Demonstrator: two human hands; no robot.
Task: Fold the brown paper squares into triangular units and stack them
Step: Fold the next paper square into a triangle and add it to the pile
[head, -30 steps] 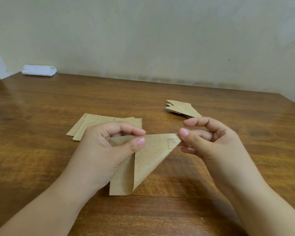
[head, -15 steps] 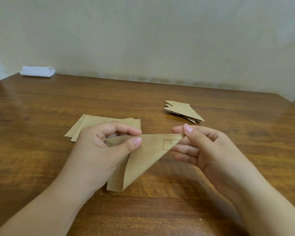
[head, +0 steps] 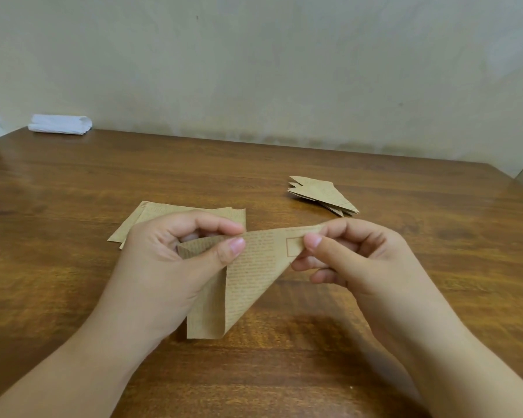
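Over the brown wooden worktop, left hand and right hand each pinch the half-folded brown printed paper square. Mid-fold; next, align corners and crease.

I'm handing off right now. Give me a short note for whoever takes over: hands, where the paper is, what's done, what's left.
Left hand: pinches the left corner of the half-folded brown sheet.
Right hand: pinches the sheet's right corner.
The sheet is held above the table, its lower fold hanging loose, not yet creased flat.
Unfolded squares: a small pile behind the left hand.
Finished triangular units: a stack at far right.
A white folded cloth lies in the far left corner.
Left: finish this unit, stack it, then fold the remaining squares.
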